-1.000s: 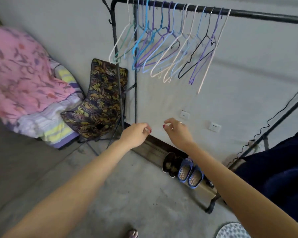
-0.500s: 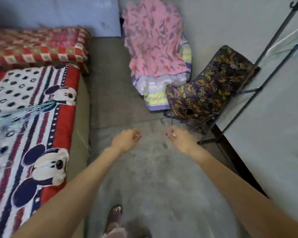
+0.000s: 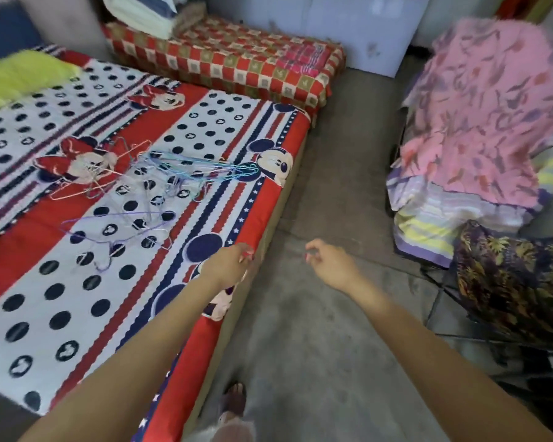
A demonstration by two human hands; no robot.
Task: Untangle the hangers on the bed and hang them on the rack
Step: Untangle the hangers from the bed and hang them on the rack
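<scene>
- One bed (image 3: 262, 199) — a tangle of thin wire hangers (image 3: 147, 183) on it, too knotted to count exactly
- Two hands — left hand (image 3: 229, 266), right hand (image 3: 331, 266)
- One foot (image 3: 235, 400)

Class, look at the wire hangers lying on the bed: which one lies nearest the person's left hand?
The purple wire hanger, lying apart from the tangled pink and blue ones farther up the bed, closest to the left hand.

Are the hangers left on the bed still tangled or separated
Mostly tangled: the hangers lie crossed in a heap on the bed; one purple hanger lies nearly apart.
</scene>
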